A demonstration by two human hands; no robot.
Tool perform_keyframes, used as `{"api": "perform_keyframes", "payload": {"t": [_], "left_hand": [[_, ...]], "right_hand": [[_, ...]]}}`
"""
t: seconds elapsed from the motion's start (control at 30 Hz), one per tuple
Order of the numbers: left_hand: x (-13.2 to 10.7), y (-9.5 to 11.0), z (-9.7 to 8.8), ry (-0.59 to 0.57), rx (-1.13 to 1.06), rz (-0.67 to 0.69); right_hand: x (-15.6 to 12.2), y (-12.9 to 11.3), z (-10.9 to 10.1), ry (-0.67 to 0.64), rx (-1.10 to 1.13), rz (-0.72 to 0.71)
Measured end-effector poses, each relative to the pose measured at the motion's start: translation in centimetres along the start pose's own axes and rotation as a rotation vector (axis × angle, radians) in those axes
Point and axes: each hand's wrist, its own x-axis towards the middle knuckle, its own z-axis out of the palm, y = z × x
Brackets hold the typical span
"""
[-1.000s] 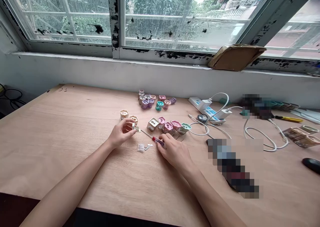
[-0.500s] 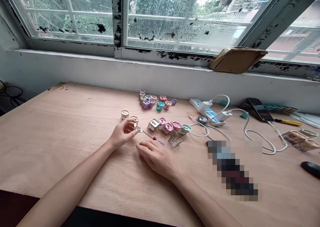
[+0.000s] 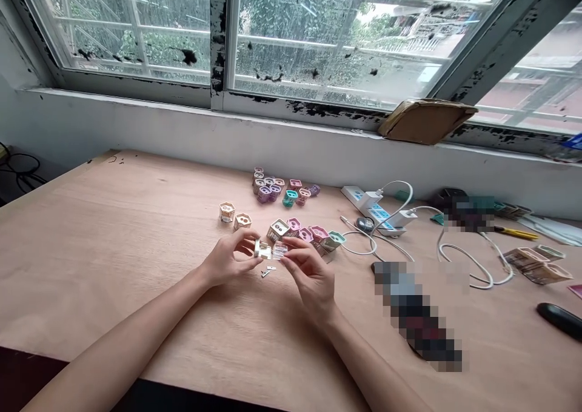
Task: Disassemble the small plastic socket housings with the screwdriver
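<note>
My left hand [image 3: 230, 257] pinches a cream pencil sharpener top [image 3: 262, 249] between thumb and fingers. Facing it, a clear plastic sharpener case [image 3: 279, 251] is held in my right hand [image 3: 313, 279]. The two parts are very close together; whether they touch I cannot tell. On the table just below them lie small metal pieces [image 3: 268, 271] that look like sharpener blades. Behind my hands stand a cream sharpener [image 3: 278, 229], several pink ones [image 3: 319, 235] and a mint green one [image 3: 335, 240]. Two pale orange sharpeners [image 3: 242, 220] are left of these.
Toward the wall is a cluster of purple, pink and teal sharpeners [image 3: 274, 191]. To the right are a power strip [image 3: 375, 213] with white cables, a blurred dark object [image 3: 418, 315], a yellow cutter knife [image 3: 516, 233], more sharpener parts [image 3: 536, 263] and a black mouse [image 3: 560, 321].
My right hand has risen from the table and taken the clear case, bringing it to the cream top. The small metal pieces now show below; the red-handled screwdriver is out of sight.
</note>
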Motion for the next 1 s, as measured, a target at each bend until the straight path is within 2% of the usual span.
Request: {"api": "perform_keyframes", "payload": {"t": [0.13, 0.3, 0.5, 0.6, 0.73, 1.0], "left_hand": [[-0.2, 0.3, 0.3, -0.039, -0.032, 0.021], [-0.3, 0.3, 0.0, -0.081, -0.045, 0.020], [-0.3, 0.5, -0.1, -0.120, -0.031, 0.037], [-0.3, 0.7, -0.1, -0.133, -0.002, 0.069], [-0.3, 1.1, -0.1, -0.133, 0.070, 0.130], [-0.5, 1.5, 0.7, -0.199, 0.086, 0.147]], "right_hand": [[-0.3, 0.9, 0.2, -0.101, 0.057, 0.036], [0.0, 0.7, -0.5, -0.174, -0.089, 0.032], [0.7, 0.0, -1.0, -0.270, -0.246, -0.143], [0.8, -0.2, -1.1, -0.305, -0.285, -0.181], [0.7, -0.2, -1.3, -0.274, -0.303, -0.174], [-0.4, 0.7, -0.6, -0.184, -0.226, -0.027]]}}
